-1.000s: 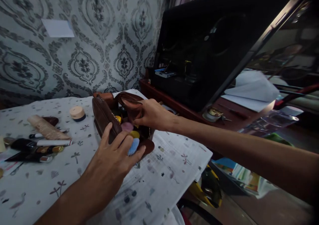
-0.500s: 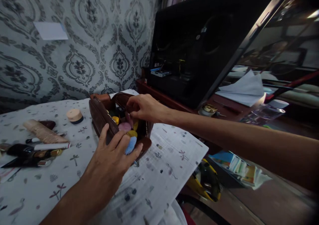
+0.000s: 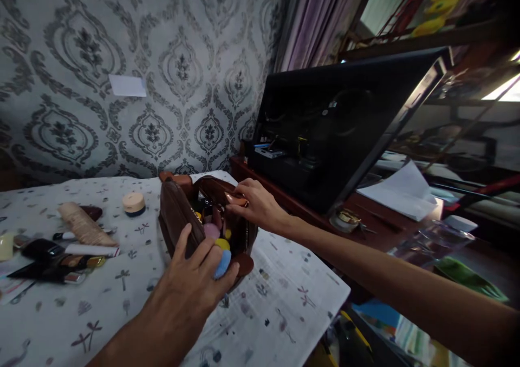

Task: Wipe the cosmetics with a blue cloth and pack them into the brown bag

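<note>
Nearest the camera, the left hand [image 3: 194,281] lies over the near end of the brown leather pouch [image 3: 174,215]. Its fingers are spread apart and not clenched. The thumb points up along the pouch's outer wall, and the other fingertips [image 3: 219,254] reach over the rim and touch a blue puff [image 3: 223,265] sticking out of the open mouth. Just behind the blue puff, inside the pouch, sit a yellow puff [image 3: 222,243] and a pink puff [image 3: 211,230], packed close together. Deeper in are darker items that are too shadowed to name.

The pouch stands on a white printed cloth [image 3: 268,313] that covers the table, with its mouth gaping upward between the two hands. On the far side, the right hand [image 3: 257,209] comes in from the right. Its fingers are pinched together on the pouch's far rim, apparently holding that lip back, though the exact grip point is dim.

To the left of the pouch, well apart from it, lie a white pencil [image 3: 91,249], a woven case [image 3: 85,225] and a small round jar [image 3: 134,203].

Beyond the pouch are a dark wooden desk [image 3: 309,207], a black monitor [image 3: 345,123], loose papers [image 3: 402,191] and patterned wallpaper [image 3: 81,47].
</note>
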Tool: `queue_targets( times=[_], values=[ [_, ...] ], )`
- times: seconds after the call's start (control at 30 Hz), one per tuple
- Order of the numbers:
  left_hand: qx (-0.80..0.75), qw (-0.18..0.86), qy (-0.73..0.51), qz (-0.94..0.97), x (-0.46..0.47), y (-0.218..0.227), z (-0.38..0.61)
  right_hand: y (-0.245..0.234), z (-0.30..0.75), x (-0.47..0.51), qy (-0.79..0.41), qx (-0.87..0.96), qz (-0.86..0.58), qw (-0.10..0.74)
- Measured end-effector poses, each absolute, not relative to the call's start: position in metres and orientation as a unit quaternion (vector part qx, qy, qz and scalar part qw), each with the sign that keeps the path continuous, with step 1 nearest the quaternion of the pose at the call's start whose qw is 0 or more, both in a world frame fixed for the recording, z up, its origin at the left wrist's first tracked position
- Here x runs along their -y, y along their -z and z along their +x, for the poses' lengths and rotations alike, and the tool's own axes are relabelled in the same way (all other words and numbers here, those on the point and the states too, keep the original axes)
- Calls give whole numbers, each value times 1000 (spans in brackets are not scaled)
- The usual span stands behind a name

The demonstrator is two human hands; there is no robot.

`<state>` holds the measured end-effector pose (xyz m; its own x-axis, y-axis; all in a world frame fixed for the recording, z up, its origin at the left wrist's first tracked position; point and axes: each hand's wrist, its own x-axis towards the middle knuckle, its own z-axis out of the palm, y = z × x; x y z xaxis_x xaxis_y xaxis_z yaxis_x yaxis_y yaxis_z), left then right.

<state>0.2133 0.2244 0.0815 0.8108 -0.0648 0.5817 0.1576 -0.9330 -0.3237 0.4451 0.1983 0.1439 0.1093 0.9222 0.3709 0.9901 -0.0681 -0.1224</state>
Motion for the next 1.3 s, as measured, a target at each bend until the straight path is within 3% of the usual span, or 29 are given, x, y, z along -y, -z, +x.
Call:
queue_targets(
  times=[0.13,0.33,0.83,1.3],
  values=[
    [34,169,304,-937,-222,-84,212,-140,450,-193,78,679,-699,210],
    [28,161,290,-943,-223,-85,211,-144,445,-193,75,681,-701,198],
    [26,177,294,-939,-224,-85,212,-167,421,-198,109,619,-776,51],
    [24,193,290,-937,-226,-83,211,-163,449,-183,51,703,-691,164]
  ],
)
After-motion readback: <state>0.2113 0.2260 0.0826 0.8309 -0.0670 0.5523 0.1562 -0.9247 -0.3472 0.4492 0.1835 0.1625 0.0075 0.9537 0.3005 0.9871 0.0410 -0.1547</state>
